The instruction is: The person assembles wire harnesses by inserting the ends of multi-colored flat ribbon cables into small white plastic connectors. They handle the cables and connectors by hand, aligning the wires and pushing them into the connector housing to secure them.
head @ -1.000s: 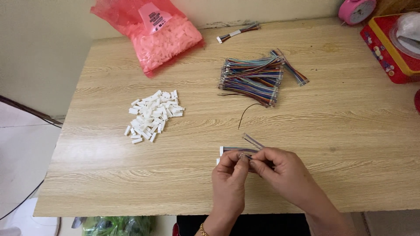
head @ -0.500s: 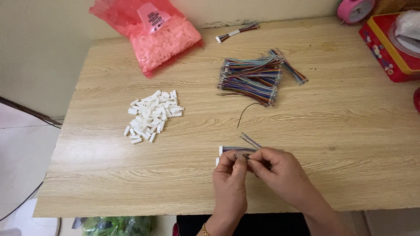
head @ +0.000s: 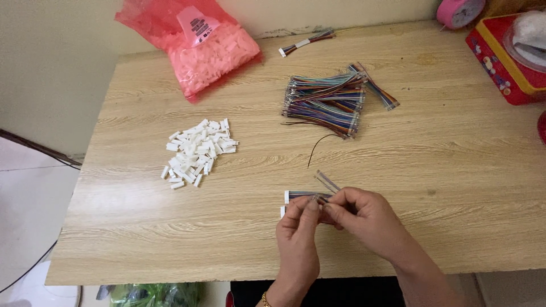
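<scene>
Two hands, left hand (head: 298,227) and right hand (head: 364,219) grips pinching one wire strip (head: 310,196), one connector pile (head: 199,150)

A light wooden table (head: 142,239) is seen filling most of the frame. A pale, cream wall (head: 51,68) is shown along the top and upper left. White floor tiles (head: 23,210) are visible at lower left, crossed by a dark cable (head: 34,149).

a short multicoloured ribbon cable (head: 304,195) with a small white connector at its left end lies nearly level just above the wooden table's near edge, its right end pinched between the fingertips of both hands. a second white connector shows just below it, beside the left thumb. loose wire ends stick up and rightward behind the fingers.
</scene>
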